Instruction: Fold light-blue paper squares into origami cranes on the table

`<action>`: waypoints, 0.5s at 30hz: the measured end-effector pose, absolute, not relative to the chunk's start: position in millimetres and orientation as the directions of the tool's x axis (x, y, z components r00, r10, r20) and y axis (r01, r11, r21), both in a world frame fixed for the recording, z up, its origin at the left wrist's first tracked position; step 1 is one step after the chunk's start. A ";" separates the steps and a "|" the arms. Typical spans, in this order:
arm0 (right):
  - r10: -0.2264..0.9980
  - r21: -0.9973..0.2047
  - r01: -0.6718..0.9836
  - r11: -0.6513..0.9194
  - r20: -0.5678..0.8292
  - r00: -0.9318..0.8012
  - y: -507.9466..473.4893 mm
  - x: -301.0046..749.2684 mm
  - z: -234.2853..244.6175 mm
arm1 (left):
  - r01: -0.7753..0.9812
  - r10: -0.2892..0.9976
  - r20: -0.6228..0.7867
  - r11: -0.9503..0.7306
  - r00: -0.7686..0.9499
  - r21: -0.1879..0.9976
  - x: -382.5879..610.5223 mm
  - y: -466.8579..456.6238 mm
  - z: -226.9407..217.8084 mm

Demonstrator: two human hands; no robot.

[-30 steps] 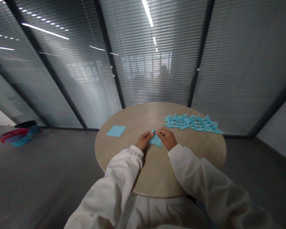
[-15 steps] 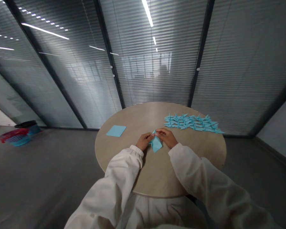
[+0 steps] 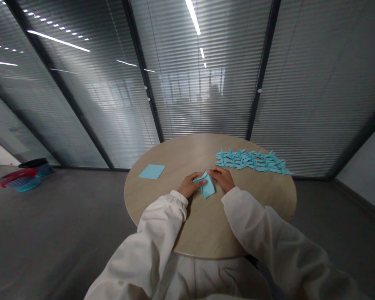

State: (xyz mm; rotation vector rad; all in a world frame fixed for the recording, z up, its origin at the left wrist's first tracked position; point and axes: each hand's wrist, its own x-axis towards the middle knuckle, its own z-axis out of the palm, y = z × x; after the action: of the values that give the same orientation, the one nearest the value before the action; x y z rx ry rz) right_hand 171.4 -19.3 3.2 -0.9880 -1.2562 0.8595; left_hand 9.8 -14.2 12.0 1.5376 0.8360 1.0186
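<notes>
**Room and furniture.** One glazed partition with closed slat blinds runs across the far side of the room. On the grey floor at far left sits a stack of red and blue plastic baskets with a black item on top. One round wood-veneer tabletop stands in front of the seated person, whose two white sleeves reach onto it from the near edge.

**On the tabletop.** Far right: rows of blue origami cranes, laid close together. Left: one flat square of blue paper, well apart from the hands.

**Hands and work piece.** One folded blue paper piece lies at the centre of the tabletop, between the hands. Its long axis runs roughly away from the person, tilted slightly, and its lower end points toward the near edge, free of both hands. The right hand is nearer its upper end, with fingers pinching there. The left hand is partly closed, its fingers on a flap at the piece's left side.
</notes>
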 end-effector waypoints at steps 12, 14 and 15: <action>0.935 -0.939 -0.043 0.341 0.334 0.115 -19.7 171.3 4.5 | -0.010 0.942 0.160 -0.164 0.297 0.986 7.3 -6.3 5.1; 0.934 -0.935 -0.038 0.352 0.349 0.074 -21.3 170.5 5.5 | -0.009 0.942 0.161 -0.166 0.294 0.986 6.8 -4.3 2.3; 0.934 -0.935 -0.032 0.354 0.352 0.052 -22.0 170.0 5.9 | -0.013 0.943 0.166 -0.170 0.288 0.985 6.4 -3.0 0.6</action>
State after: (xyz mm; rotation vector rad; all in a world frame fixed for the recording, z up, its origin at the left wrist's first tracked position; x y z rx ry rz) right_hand 170.0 -22.0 5.9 -0.9326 -1.2960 0.9278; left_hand 6.4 -3.0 0.6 1.4653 0.9115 1.1021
